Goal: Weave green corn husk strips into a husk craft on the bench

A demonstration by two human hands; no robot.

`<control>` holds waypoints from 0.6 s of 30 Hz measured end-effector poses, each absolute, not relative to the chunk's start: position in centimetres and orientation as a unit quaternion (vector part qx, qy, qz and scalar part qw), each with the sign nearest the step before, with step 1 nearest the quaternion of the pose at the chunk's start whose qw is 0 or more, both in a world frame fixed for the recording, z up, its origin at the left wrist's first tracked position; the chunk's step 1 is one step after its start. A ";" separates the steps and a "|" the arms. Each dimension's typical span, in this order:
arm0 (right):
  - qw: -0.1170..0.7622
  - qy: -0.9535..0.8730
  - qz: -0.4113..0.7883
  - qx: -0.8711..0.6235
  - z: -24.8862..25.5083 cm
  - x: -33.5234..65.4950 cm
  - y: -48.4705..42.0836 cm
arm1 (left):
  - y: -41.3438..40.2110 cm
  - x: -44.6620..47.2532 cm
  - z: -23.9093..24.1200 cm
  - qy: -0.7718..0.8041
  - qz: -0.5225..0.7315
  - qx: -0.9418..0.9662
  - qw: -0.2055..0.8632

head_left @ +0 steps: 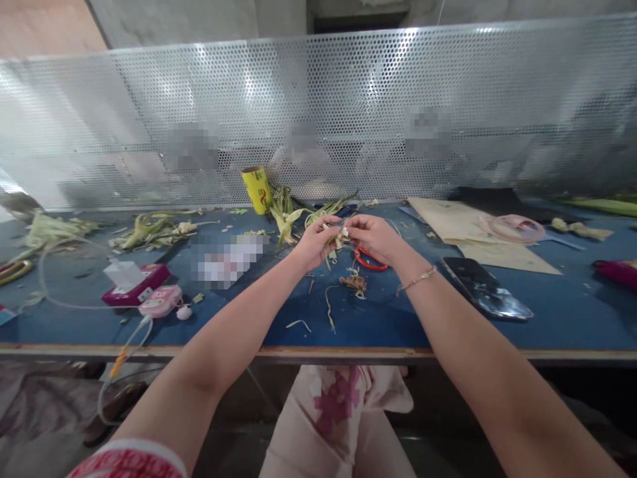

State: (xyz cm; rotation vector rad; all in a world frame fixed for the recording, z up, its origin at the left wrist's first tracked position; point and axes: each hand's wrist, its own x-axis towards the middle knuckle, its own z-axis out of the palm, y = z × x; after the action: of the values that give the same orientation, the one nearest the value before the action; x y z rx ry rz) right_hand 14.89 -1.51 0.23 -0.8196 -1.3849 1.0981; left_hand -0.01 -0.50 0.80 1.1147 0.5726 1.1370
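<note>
Both my hands meet over the middle of the table, pinching a small bundle of pale green corn husk strips (339, 241) between them. My left hand (317, 240) is closed on the bundle from the left, fingertips together. From the right, my right hand (371, 236) grips its other side with thumb and forefinger. Fingers cover much of the bundle. Just below my right hand lie red-handled scissors (371, 260), partly hidden. Closer to me sit a brown fibrous scrap (354, 284) and thin loose strips (329, 312). Leafy husks (284, 222) lie behind my left hand.
A perforated metal screen (318, 99) borders the blue table's back. Leftward are a yellow roll (257, 190), husk piles (149, 229), a purple box (137, 285) and a pink case (162, 301) with cables. Rightward lie a phone (485, 287), brown paper (448, 222) and pink tape (515, 228).
</note>
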 end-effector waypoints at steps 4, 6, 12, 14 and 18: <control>0.554 -0.574 0.508 -0.325 0.5 14.9 -1.8 | -0.4 0.0 0.7 0.243 0.490 0.503 0.669; 0.555 -0.569 0.519 -0.316 0.6 15.0 -1.9 | -0.3 0.0 0.6 0.227 0.486 0.512 0.671; 0.545 -0.569 0.524 -0.323 0.6 15.2 -2.0 | -0.2 -0.1 0.4 0.201 0.474 0.522 0.680; 0.536 -0.569 0.533 -0.324 0.5 15.3 -1.9 | -0.2 -0.1 0.4 0.199 0.470 0.526 0.680; 0.532 -0.564 0.546 -0.318 0.6 15.5 -1.9 | -0.2 -0.1 0.4 0.197 0.465 0.533 0.679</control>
State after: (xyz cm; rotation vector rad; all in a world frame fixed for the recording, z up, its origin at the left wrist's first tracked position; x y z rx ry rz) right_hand 15.49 -1.94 0.56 -0.7579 -1.3443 1.3011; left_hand -0.10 -0.21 0.43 1.1972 0.4419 1.0453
